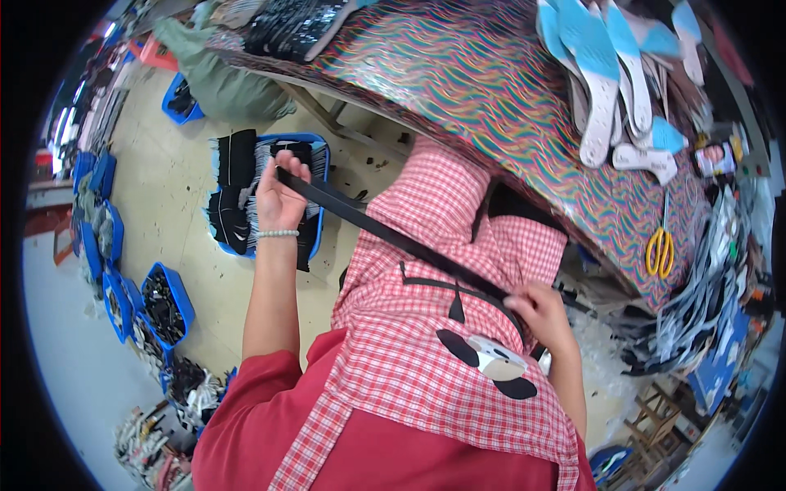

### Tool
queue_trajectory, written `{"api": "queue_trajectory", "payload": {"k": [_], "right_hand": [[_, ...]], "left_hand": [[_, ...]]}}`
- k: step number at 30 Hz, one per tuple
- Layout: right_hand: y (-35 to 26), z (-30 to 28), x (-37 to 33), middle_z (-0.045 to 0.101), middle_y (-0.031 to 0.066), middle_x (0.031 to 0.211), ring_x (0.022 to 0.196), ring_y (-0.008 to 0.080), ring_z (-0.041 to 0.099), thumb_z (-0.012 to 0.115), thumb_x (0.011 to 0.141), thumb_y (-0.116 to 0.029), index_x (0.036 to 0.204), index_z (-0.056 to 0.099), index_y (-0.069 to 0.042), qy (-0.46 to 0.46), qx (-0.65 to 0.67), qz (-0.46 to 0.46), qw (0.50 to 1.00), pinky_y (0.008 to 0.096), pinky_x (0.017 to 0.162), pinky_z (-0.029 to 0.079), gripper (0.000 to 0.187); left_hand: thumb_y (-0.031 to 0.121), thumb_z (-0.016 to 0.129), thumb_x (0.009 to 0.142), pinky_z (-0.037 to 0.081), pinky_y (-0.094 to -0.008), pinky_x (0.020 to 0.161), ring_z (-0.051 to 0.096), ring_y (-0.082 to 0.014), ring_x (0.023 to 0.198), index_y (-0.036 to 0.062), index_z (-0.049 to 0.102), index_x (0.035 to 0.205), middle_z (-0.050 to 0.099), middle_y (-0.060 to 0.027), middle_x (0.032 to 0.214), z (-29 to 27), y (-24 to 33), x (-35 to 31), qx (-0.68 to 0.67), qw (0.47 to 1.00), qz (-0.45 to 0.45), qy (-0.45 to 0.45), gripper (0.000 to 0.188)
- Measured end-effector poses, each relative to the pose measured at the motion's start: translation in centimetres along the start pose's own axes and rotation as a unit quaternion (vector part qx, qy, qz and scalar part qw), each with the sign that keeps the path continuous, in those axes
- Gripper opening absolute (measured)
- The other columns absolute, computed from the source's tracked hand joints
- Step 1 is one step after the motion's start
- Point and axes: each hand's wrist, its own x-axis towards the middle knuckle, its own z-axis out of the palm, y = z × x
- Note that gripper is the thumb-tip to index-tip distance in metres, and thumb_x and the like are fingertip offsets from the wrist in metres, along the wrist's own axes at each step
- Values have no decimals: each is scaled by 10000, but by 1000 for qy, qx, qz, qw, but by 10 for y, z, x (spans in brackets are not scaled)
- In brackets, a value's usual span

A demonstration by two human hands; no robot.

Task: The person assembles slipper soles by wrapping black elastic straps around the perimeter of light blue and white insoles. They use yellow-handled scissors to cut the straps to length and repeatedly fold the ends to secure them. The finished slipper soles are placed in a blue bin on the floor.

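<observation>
A long black strap (393, 237) stretches slantwise across my lap, in front of my red-and-white checked apron (368, 352). My left hand (282, 196) is turned palm up with its fingers curled at the strap's upper left end. A beaded bracelet circles that wrist. At the lower right, my right hand (542, 315) pinches the strap between thumb and fingers, close to the apron's animal-face patch (491, 360). Below my left hand, on the floor, sits a blue basket (326, 164) with bundles of black pieces (236, 159).
Ahead stands a table (426, 65) with a wavy multicoloured cover. On it lie blue-and-grey insoles (598, 74), yellow-handled scissors (659, 252) and a stack of shiny black pieces (295, 29). A green sack (221, 82) and several blue baskets (168, 307) stand at left.
</observation>
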Motion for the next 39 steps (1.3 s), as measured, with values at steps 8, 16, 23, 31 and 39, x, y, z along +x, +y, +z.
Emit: {"api": "queue_trajectory", "payload": {"k": [8, 16, 23, 31, 39], "right_hand": [[51, -52, -73, 547, -47, 681, 642, 56, 478, 679, 830, -137, 785, 640, -30, 14, 86, 266, 960, 235, 579, 387, 123], [34, -43, -12, 624, 104, 785, 663, 200, 580, 669, 840, -142, 846, 651, -6, 96, -205, 6, 974, 297, 601, 451, 137], [-138, -10, 151, 638, 84, 814, 736, 179, 602, 677, 831, -77, 879, 640, -15, 54, 75, -194, 977, 287, 643, 470, 86], [-177, 1, 209, 603, 5, 827, 753, 49, 565, 640, 891, -83, 924, 556, -15, 91, 348, -109, 927, 209, 684, 486, 114], [-148, -6, 193, 576, 23, 876, 731, 97, 591, 563, 932, -71, 989, 506, -33, 95, 509, -161, 840, 268, 705, 534, 89]], "left_hand": [[217, 576, 935, 536, -330, 746, 620, -170, 770, 38, 627, 1003, 669, -56, 895, -116, 21, 82, -29, 985, 85, 150, 199], [362, 445, 992, 475, -267, 665, 502, -112, 692, 117, 527, 1264, 627, -32, 998, -61, 145, 70, 101, 966, 215, 106, 375], [152, 442, 994, 545, -325, 785, 680, -242, 849, -4, 399, 1342, 656, -167, 1042, 158, -11, 0, 334, 925, -47, -177, 383], [-25, 475, 922, 368, -265, 1012, 478, -128, 1187, -55, 400, 1373, 516, -117, 1319, 189, -88, -2, 338, 893, 31, -296, 458], [84, 509, 952, 513, -259, 751, 620, -140, 833, -48, 576, 1147, 630, -98, 1025, 192, -91, 10, 289, 947, -25, -142, 244]]}}
